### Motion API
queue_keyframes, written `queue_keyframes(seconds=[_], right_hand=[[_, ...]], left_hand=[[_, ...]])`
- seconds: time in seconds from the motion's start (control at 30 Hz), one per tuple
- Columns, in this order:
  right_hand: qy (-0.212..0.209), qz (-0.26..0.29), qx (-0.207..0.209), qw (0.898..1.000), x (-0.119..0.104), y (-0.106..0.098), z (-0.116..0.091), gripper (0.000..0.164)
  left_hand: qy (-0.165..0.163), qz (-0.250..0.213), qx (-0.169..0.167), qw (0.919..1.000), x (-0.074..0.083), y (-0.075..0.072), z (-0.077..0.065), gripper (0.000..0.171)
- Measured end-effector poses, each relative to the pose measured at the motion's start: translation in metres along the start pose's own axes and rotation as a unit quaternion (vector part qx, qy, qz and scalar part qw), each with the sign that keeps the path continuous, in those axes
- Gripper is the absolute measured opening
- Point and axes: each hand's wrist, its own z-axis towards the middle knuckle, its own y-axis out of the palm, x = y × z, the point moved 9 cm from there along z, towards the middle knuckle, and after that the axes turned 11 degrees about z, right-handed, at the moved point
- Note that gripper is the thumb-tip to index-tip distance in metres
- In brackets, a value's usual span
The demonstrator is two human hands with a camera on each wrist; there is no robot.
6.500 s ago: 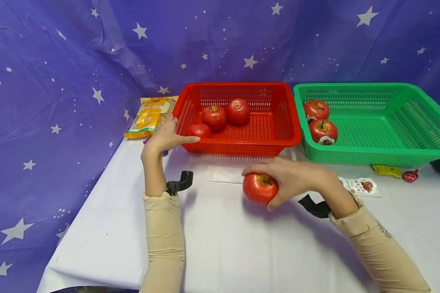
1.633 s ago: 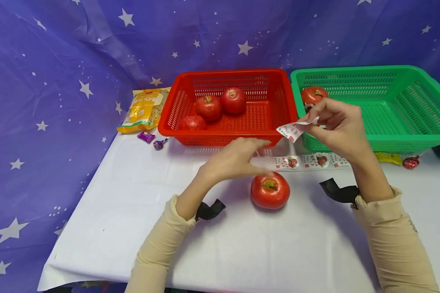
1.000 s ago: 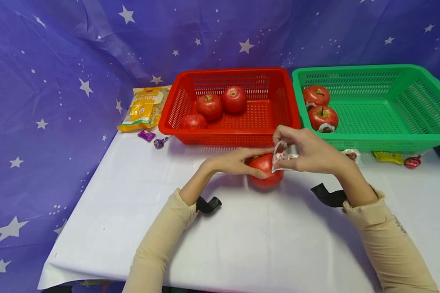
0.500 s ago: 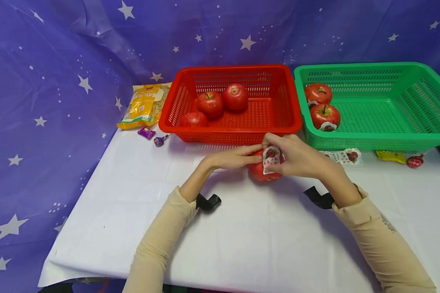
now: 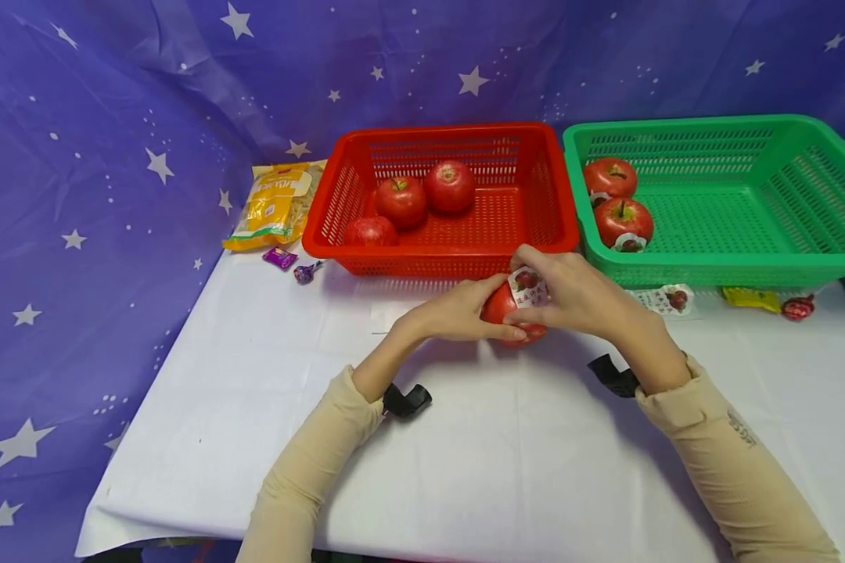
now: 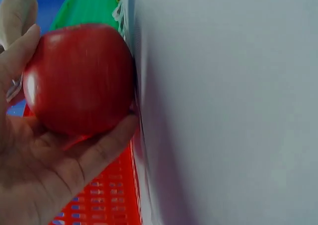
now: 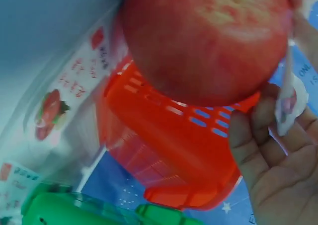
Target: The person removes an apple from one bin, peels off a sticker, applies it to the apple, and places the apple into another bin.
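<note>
In the head view a red apple (image 5: 495,305) sits just in front of the red basket. My left hand (image 5: 451,313) grips its left side, thumb at the front and fingers behind. The left wrist view shows that apple (image 6: 82,81) large, cradled between thumb and fingers. A white label sticker (image 5: 528,288) with apple print lies against the apple's upper right, partly hidden by my right hand (image 5: 577,289), which pinches it between thumb and forefinger. In the right wrist view the sticker (image 7: 288,103) shows edge-on beside the apple, one end standing off from the skin.
Three apples lie in the red basket (image 5: 440,251); two stickered ones are in the green basket (image 5: 732,262) on the right. A sticker strip (image 5: 665,299) and a yellow candy (image 5: 751,299) lie before the green basket. At left are a yellow bag (image 5: 275,205) and a purple candy (image 5: 279,257).
My right hand earlier held the apple, then a sticker in the air, and has brought the sticker down onto the apple. My left hand has left the red basket and taken hold of the apple.
</note>
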Motion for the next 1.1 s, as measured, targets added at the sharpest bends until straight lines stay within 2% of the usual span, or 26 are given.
queue_keyframes(seconds=[0.23,0.33,0.5,0.63,0.7,0.8,0.9,1.0,1.1], right_hand=[[-0.019,0.021,-0.005,1.0,0.008,0.006,-0.001,0.048],[-0.025,-0.003,0.0,1.0,0.009,0.007,-0.001,0.048],[-0.051,-0.07,0.018,0.996,0.008,0.01,0.0,0.04],[-0.078,-0.07,0.037,0.994,0.011,0.01,0.0,0.03],[-0.061,-0.051,0.027,0.996,0.018,0.011,0.001,0.028],[0.011,0.003,-0.019,1.0,0.033,0.013,0.002,0.023],[0.083,0.049,-0.086,0.992,0.043,0.02,-0.002,0.025],[0.127,0.076,-0.142,0.979,0.045,0.029,-0.008,0.048],[0.148,0.094,-0.167,0.97,0.046,0.036,-0.013,0.077]], left_hand=[[0.009,-0.049,0.022,0.9985,0.009,0.003,0.001,0.072],[0.022,-0.031,0.015,0.9992,0.012,0.003,0.001,0.069],[0.068,0.01,0.004,0.9976,0.023,0.004,0.0,0.073],[0.07,0.001,-0.006,0.9975,0.022,0.007,0.001,0.079],[0.065,-0.019,-0.01,0.9977,0.019,0.008,0.001,0.078],[0.053,-0.052,-0.012,0.9972,0.015,0.009,0.001,0.077],[0.047,-0.062,-0.013,0.9969,0.012,0.009,0.001,0.077],[0.046,-0.068,-0.02,0.9964,0.01,0.009,0.002,0.076],[0.049,-0.076,-0.03,0.9955,0.009,0.01,0.002,0.074]])
